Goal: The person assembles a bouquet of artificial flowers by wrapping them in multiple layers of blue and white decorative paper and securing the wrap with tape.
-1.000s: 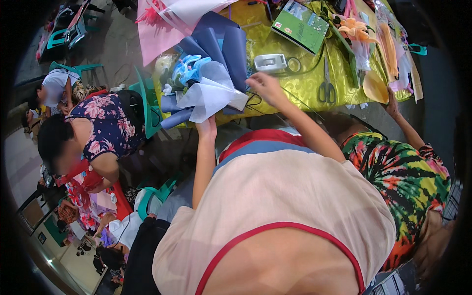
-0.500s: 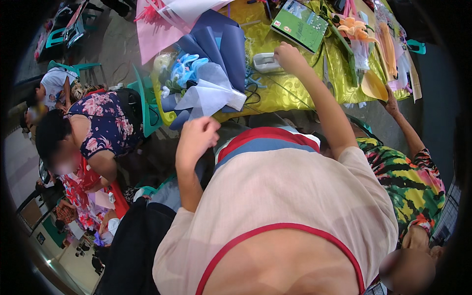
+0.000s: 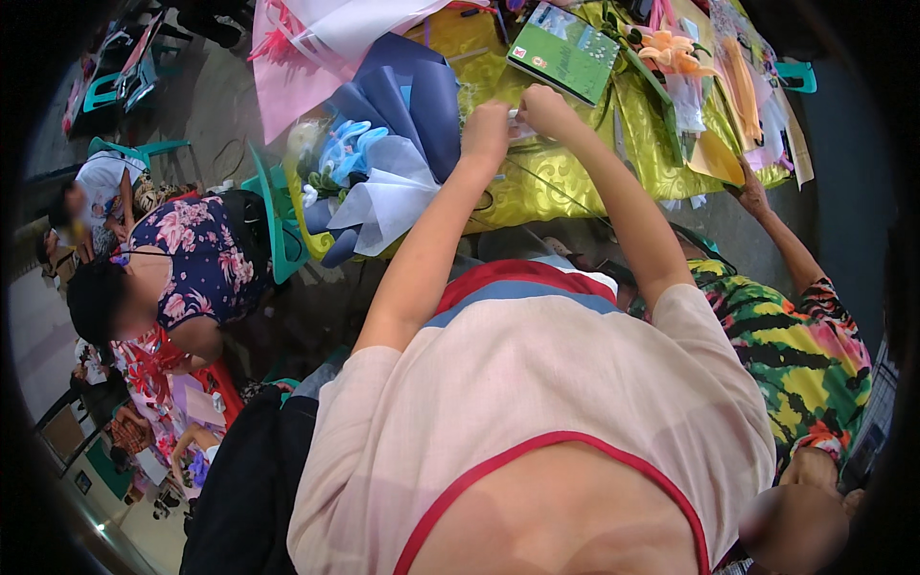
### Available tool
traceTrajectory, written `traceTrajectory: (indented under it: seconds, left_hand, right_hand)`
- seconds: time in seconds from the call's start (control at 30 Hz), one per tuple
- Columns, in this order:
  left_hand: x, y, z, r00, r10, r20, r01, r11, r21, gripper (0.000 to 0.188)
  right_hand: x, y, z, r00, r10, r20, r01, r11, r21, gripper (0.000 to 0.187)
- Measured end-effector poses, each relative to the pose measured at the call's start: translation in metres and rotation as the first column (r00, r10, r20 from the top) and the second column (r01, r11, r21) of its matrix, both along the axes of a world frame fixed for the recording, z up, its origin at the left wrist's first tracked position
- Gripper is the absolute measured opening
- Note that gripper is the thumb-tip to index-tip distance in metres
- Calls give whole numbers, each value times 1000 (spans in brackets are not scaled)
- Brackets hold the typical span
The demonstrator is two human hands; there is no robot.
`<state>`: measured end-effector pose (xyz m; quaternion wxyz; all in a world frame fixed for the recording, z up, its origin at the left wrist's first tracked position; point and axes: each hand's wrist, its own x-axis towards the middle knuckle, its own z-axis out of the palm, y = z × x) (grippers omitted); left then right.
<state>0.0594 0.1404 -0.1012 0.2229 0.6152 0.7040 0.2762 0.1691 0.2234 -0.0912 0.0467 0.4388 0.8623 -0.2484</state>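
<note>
Both my hands are over the yellow-green table cover, close together with fingers curled. Between them shows a bit of a small white object (image 3: 518, 126), shaped like a tape dispenser; most of it is hidden. My left hand (image 3: 486, 132) is closed at its left side, and what is in the fingers is hidden. My right hand (image 3: 547, 108) is closed at its upper right, its fingertips also out of sight. To the left of my left hand lies a bouquet wrapped in dark blue paper (image 3: 410, 101), with light blue fuzzy flowers (image 3: 353, 146) and pale translucent wrap (image 3: 383, 206).
A green book (image 3: 563, 53) lies beyond my right hand. Pink wrapping paper (image 3: 287, 67) is at the far left, orange flowers (image 3: 674, 53) at the right. A co-worker's hand (image 3: 753, 190) holds a yellow sheet (image 3: 715, 159). A green chair (image 3: 278, 225) stands by the table's left end.
My left hand has moved forward and right from near my body to the white object. My right hand has shifted slightly left, and both now cover most of that object.
</note>
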Motion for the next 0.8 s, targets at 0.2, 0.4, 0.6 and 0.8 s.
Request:
traceTrajectory:
  seconds: [0.2,0.4,0.6,0.8]
  left_hand:
    - [-2,-3,9,999,-30,25,30,999,23,15]
    - [4,-4,7,998,-58,1,58,997,45,20]
    - [0,-5,13,996,-86,-10,87,990,110,23]
    - [-4,-10,22,982,-184,-46,189,974,127,27]
  right_hand:
    - [12,6,11,1000,-20,-23,14,971,-240,19]
    - [20,8,14,998,8,-56,-24,960,-279,25]
    - [31,10,14,972,-156,-173,78,918,-389,30]
    - [46,9,17,928,-273,-253,92,827,-554,28]
